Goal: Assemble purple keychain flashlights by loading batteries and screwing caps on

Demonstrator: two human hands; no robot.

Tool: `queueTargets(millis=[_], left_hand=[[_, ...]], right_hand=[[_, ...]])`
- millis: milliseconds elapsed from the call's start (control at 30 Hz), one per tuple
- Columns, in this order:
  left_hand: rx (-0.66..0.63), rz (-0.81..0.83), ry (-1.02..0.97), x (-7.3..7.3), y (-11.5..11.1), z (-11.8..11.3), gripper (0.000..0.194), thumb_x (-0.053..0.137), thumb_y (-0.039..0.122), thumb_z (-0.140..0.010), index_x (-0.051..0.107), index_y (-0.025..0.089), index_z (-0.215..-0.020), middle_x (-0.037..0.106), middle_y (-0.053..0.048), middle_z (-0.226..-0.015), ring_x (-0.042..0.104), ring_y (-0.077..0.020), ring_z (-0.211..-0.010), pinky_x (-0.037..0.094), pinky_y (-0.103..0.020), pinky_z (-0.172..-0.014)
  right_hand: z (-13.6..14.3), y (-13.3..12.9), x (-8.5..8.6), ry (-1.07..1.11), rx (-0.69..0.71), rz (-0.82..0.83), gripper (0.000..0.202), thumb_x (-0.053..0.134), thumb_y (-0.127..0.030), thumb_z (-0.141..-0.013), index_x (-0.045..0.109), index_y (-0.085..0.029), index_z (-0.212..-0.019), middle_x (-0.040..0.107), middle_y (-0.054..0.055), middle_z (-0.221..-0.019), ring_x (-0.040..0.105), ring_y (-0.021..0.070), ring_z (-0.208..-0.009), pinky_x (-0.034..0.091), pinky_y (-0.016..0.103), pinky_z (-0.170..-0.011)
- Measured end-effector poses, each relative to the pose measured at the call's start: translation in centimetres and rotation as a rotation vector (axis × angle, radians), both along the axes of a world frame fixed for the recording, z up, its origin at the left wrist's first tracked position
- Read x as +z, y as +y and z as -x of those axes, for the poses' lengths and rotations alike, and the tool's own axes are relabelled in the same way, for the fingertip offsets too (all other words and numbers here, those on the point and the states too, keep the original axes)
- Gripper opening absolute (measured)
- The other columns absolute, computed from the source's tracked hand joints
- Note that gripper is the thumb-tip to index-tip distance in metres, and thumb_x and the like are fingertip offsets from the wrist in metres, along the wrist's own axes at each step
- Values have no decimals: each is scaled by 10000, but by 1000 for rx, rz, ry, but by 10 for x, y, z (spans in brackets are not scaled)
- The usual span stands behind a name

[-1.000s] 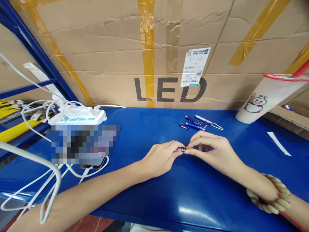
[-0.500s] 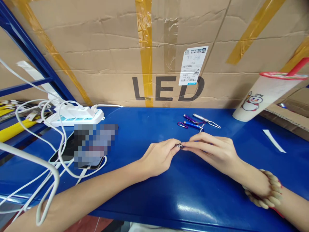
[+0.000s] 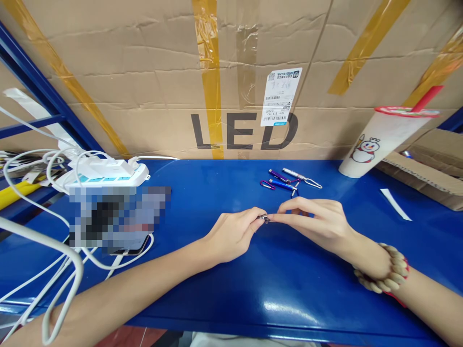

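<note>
over the desk (image 3: 224,299), left hand (image 3: 231,236) pinches a metal piece (image 3: 265,218), likely light, stiff, best side-held, right hand (image 3: 327,222) touching, hold unclear.

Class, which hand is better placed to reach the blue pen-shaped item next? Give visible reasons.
Probably the right hand: it looks nearer the blue pen-shaped item, while the left hand pinches a small metallic piece.

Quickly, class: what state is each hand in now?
Left hand: closed, holding a small, shiny, dark-and-silver piece.
Right hand: fingers at that piece's end; whether gripping cannot be told.
</note>
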State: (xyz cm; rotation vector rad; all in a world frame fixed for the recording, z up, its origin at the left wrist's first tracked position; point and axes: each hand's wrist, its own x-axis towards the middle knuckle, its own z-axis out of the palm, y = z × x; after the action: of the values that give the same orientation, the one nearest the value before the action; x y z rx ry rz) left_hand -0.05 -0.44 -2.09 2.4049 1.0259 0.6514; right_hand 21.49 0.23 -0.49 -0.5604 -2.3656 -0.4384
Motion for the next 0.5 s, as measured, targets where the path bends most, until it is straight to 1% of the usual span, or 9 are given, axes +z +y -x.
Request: queueTargets(millis=[200, 300, 367, 500], left_hand=[[-36, 19, -2, 2, 1, 1, 232, 284, 244, -954, 508, 211, -1006, 597, 27, -774, 557, -109, -662, 403, -204, -645], [-48, 31, 5, 2, 1, 1, 236, 282, 240, -953, 508, 209, -1012, 597, 26, -778, 559, -109, -672, 408, -202, -653], [-54, 36, 11, 1, 1, 2, 237, 281, 241, -953, 507, 207, -1015, 598, 25, -783, 561, -109, -681, 411, -203, -662], [-67, 45, 29, 0, 2, 2, 241, 275, 245, -956, 499, 206, -1037, 599, 27, -785, 566, -111, -698, 415, -205, -674]], right_hand=[[-1, 1, -2, 11, -2, 38, 245, 495, -65, -895, 629, -239, -1006, 646, -4, -843, 499, 51, -523, 362, 198, -487], [-1, 1, -3, 26, -6, 56, 207, 510, -105, -901, 639, -246, -980, 641, -5, -847, 475, 48, -513, 359, 193, -485], [-1, 1, -2, 19, -4, 49, 192, 507, -117, -905, 641, -241, -963, 642, -2, -843, 471, 47, -508, 355, 191, -481], [0, 1, 1, -15, -7, 11, 213, 476, -94, -910, 636, -226, -958, 651, 5, -829, 491, 49, -500, 345, 196, -469]])
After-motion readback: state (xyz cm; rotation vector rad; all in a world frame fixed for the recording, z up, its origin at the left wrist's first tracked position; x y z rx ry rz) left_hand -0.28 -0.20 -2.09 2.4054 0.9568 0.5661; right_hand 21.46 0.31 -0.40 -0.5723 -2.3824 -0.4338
